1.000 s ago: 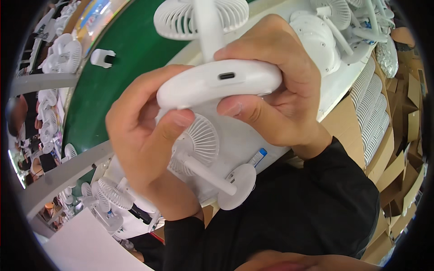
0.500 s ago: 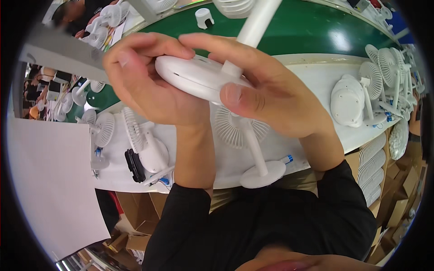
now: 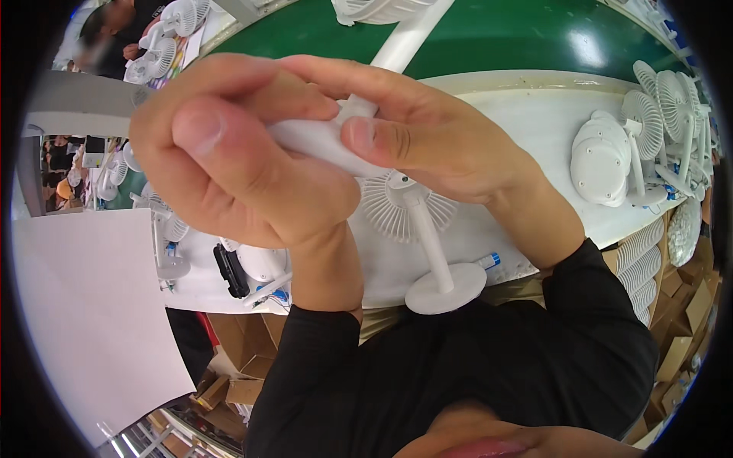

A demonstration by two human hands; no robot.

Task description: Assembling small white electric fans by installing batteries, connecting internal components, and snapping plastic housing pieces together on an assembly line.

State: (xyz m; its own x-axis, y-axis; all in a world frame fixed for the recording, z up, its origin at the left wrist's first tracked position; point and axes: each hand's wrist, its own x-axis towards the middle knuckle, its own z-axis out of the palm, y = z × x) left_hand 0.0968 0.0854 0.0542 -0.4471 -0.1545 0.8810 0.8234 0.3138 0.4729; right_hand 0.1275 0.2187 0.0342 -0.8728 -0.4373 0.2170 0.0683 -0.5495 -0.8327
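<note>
Moved in closer since half a second ago, with the left hand [image 3: 240,156] now hiding far more of the white fan base [image 3: 307,142]. Held up off the worktop [image 3: 542,107], between both hands, with the long stem [image 3: 411,38] poking up past the green belt [image 3: 511,46] and the fan head [image 3: 379,9] cut off at the top edge. Gripped on one side by the right hand [image 3: 450,145] — thumb in front, fingers behind, close to the stem's joint — likely because of the pull from that long stem and head. Cupped at the other end by the left hand, fingers bent over the top; hard to tell how tightly. Perhaps kept in two hands so as not to tip.

Just below, by the front edge: another white desk fan [image 3: 437,252], seemingly upright on its round foot, maybe for easy reach. Beside that foot, a small blue-and-white tube [image 3: 489,261]. Over to the right, round white plates [image 3: 599,164] piled one over another, probably to save room, next to a bunch of white fans [image 3: 672,99]. Farther down, ribbed white pieces [image 3: 640,263], packed in tight rows.
</note>
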